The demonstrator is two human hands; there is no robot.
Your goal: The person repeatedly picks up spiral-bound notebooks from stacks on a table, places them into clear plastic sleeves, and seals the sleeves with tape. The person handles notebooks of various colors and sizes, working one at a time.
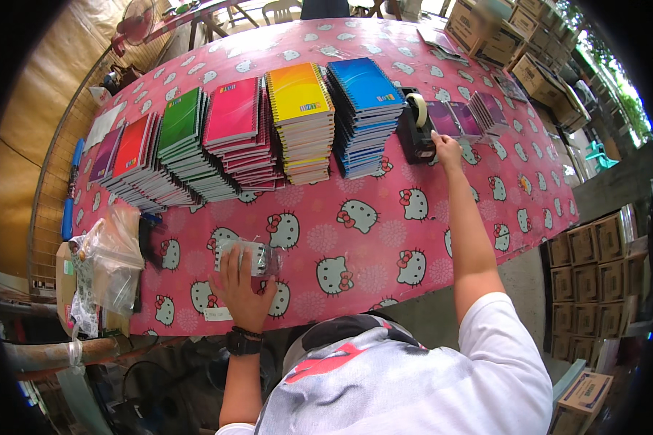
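Observation:
My left hand [241, 288] rests near the table's front edge, pressing down on a small clear plastic-wrapped packet [257, 256]. My right hand [446, 148] reaches far forward and touches the base of a black tape dispenser [416, 127] with a roll of tape on top. Whether its fingers pinch the tape end is hidden. Just left of the dispenser stand stacks of spiral notebooks: blue [365, 109], yellow [300, 116], pink [236, 127], green [185, 141] and red [134, 156].
A pink patterned tablecloth [384, 239] covers the table. Clear plastic bags [109, 264] lie at the left edge. Purple notebooks [471, 116] lie right of the dispenser. Cardboard boxes are stacked at the far right [544, 58] and lower right [595, 275]. A fan [134, 22] stands at the back left.

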